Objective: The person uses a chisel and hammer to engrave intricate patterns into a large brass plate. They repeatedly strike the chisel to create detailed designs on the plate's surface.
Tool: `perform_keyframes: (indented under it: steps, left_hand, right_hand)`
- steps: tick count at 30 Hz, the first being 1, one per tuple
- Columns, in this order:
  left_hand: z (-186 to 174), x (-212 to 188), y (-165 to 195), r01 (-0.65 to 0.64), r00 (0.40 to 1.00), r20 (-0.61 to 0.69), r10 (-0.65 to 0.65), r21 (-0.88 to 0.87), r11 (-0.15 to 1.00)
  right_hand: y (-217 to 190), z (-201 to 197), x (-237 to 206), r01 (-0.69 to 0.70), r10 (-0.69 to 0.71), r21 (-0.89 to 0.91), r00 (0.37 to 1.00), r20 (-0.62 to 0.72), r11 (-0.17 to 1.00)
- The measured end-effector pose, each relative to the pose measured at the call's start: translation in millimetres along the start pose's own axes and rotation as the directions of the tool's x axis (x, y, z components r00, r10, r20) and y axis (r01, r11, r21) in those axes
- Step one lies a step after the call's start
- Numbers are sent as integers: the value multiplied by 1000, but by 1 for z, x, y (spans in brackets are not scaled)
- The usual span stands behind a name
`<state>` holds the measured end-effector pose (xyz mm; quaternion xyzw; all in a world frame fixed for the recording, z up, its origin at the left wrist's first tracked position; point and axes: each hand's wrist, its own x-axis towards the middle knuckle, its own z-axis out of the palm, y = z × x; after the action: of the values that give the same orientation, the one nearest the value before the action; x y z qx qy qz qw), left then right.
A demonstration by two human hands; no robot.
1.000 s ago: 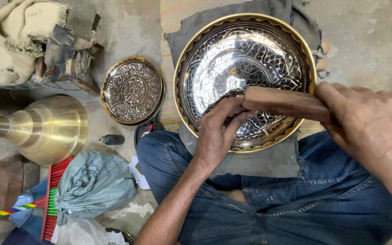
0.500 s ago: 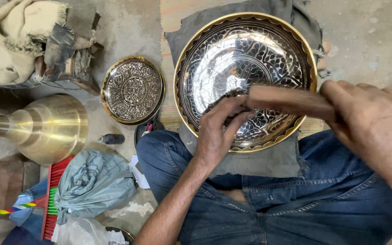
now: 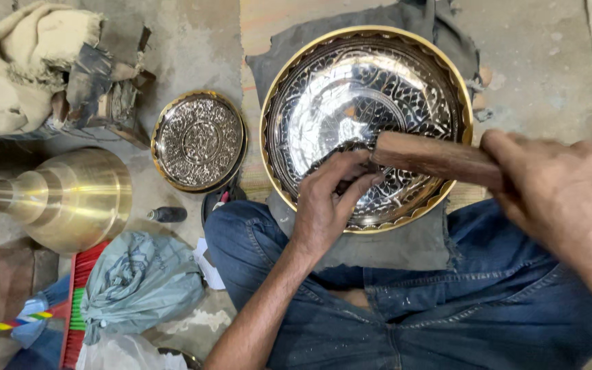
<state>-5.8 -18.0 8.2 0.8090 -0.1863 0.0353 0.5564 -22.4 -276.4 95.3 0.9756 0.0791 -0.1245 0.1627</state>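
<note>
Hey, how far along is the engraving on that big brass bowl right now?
Most of the big bowl already carries pattern across its inside. In hand: the left hand presses something small, hidden by the fingers, against the lower inside, and the right hand holds a wooden block over it. How much remains I cannot tell; the hands cover that patch. A small patterned plate lies beside it.

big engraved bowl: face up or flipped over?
Face up: the large bowl shows its shiny engraved inside, gold rim all round, on the grey cloth.
</note>
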Motion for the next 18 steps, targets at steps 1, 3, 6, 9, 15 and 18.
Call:
perform_keyframes:
  steps: [1, 3, 6, 9, 15, 18]
  left_hand:
    - [0, -1, 0, 4, 1000, 1, -4, 1, 1000]
    - [0, -1, -1, -2, 1000, 4, 2, -16, 1000]
    - [2, -2, -3, -1, 1000, 13, 2, -35, 999]
    - [2, 0, -4, -14, 1000, 6, 14, -1, 1000]
    - [0, 1, -2, 5, 1000, 3, -5, 29, 1000]
    - [-1, -1, 1, -3, 1000, 0, 3, 8, 1000]
  right_hand:
    - [-1, 0, -1, 9, 5, 129, 995, -103, 992]
    - [-2, -1, -3, 52, 72, 369, 946, -315, 928]
    - [-4, -1, -6, 87, 132, 460, 896, -423, 883]
    - [-2, -2, -4, 167, -92, 146, 904, -418, 975]
    - [-1, 3, -3, 50, -38, 89, 990, -136, 995]
    - [-3, 6, -6, 123, 116, 536, 913, -390, 835]
